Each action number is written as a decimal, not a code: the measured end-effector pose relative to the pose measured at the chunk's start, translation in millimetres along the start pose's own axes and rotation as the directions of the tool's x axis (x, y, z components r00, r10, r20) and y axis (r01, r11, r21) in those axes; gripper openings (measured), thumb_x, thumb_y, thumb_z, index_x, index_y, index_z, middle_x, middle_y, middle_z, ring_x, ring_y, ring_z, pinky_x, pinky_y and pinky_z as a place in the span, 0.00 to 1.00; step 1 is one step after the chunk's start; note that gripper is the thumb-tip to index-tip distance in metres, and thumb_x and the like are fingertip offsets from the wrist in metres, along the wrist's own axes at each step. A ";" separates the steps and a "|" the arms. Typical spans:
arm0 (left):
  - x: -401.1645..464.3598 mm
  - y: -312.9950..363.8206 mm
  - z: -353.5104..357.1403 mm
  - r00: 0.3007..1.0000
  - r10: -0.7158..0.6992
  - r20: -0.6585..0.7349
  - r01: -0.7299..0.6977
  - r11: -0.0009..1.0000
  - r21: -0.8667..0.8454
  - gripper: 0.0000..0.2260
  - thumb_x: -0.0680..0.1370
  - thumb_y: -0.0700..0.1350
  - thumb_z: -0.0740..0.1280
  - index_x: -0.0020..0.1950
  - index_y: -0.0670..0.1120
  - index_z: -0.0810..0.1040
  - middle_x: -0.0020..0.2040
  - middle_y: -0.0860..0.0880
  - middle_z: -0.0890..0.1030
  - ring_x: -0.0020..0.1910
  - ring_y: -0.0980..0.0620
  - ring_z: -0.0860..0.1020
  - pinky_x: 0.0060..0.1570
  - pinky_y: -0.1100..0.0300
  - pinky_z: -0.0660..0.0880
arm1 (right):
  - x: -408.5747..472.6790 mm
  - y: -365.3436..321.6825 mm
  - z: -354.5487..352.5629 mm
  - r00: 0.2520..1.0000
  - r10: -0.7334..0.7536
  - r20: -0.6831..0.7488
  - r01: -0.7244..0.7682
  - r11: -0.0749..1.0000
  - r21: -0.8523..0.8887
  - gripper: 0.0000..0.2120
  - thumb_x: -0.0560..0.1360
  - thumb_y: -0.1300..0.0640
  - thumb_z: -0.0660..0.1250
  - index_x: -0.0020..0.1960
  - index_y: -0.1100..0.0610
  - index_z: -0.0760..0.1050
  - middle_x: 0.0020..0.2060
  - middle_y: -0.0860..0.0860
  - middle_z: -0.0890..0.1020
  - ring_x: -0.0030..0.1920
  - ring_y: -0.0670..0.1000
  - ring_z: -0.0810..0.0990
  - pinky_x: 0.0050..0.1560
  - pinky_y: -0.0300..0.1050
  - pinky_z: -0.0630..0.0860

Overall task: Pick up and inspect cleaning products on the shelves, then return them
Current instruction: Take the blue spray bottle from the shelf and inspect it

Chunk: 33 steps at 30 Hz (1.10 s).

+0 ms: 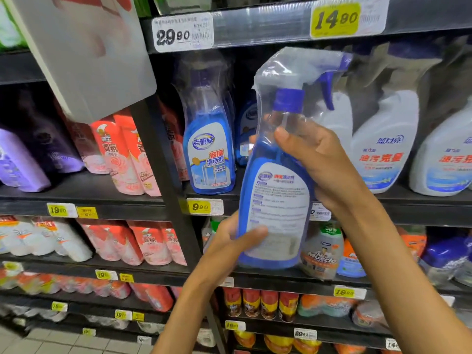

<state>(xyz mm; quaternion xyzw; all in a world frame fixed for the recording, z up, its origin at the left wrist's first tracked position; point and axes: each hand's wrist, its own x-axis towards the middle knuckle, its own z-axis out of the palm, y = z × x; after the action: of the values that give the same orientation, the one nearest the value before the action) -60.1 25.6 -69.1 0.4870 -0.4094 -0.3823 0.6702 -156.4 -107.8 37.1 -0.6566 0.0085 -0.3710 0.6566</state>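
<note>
I see the spray bottle (277, 190) held up off the shelf (408, 200), back label facing me | right hand (321, 164) grasps its neck | left hand (229, 241) grips its base

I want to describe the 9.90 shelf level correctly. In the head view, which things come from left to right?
purple pouches → pink refill pouches → shelved blue spray bottle → held blue spray bottle, gripped by right hand → white spray bottles

Two bare forearms are seen, uncovered by sleeves. No rings or watch are worn on the hands (324, 164).
</note>
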 end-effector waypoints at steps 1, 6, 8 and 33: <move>2.7 0.5 0.8 0.996 0.055 -0.073 -0.052 0.998 0.041 0.16 0.68 0.54 0.73 0.54 0.55 0.81 0.54 0.51 0.84 0.55 0.51 0.81 0.48 0.64 0.78 | 0.8 0.2 1.5 0.997 -0.041 -0.065 0.037 0.998 -0.057 0.09 0.73 0.55 0.69 0.54 0.52 0.78 0.51 0.54 0.85 0.53 0.54 0.84 0.56 0.50 0.79; 9.3 0.6 8.3 0.966 0.116 -0.232 -0.118 0.993 0.006 0.14 0.70 0.61 0.68 0.50 0.57 0.83 0.51 0.52 0.85 0.52 0.53 0.82 0.44 0.65 0.78 | 9.0 -10.2 -1.6 0.999 0.030 -0.021 -0.029 0.997 0.075 0.08 0.79 0.53 0.64 0.55 0.53 0.78 0.48 0.50 0.86 0.48 0.47 0.84 0.52 0.42 0.79; 8.8 -1.1 8.1 0.971 0.022 -0.240 -0.058 0.988 -0.141 0.19 0.66 0.66 0.69 0.51 0.58 0.83 0.53 0.52 0.84 0.53 0.53 0.82 0.45 0.63 0.78 | 12.6 -10.6 -6.3 0.990 0.092 0.106 -0.116 0.962 0.249 0.14 0.74 0.48 0.69 0.57 0.53 0.79 0.50 0.52 0.85 0.51 0.49 0.83 0.55 0.42 0.78; 26.1 -9.4 9.6 0.961 0.160 -0.227 -0.132 0.982 0.134 0.14 0.70 0.52 0.66 0.54 0.52 0.77 0.48 0.55 0.85 0.49 0.53 0.83 0.44 0.61 0.79 | 37.4 21.8 -6.6 0.971 0.119 -0.207 -0.147 0.981 -0.125 0.05 0.77 0.51 0.67 0.49 0.51 0.78 0.45 0.48 0.84 0.45 0.43 0.82 0.47 0.36 0.76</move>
<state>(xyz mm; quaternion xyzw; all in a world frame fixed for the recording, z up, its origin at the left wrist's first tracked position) -60.3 -3.6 -71.7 0.5360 -0.3832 -0.2461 0.7108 -122.2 -135.1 35.0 -0.6586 0.1442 -0.3882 0.6283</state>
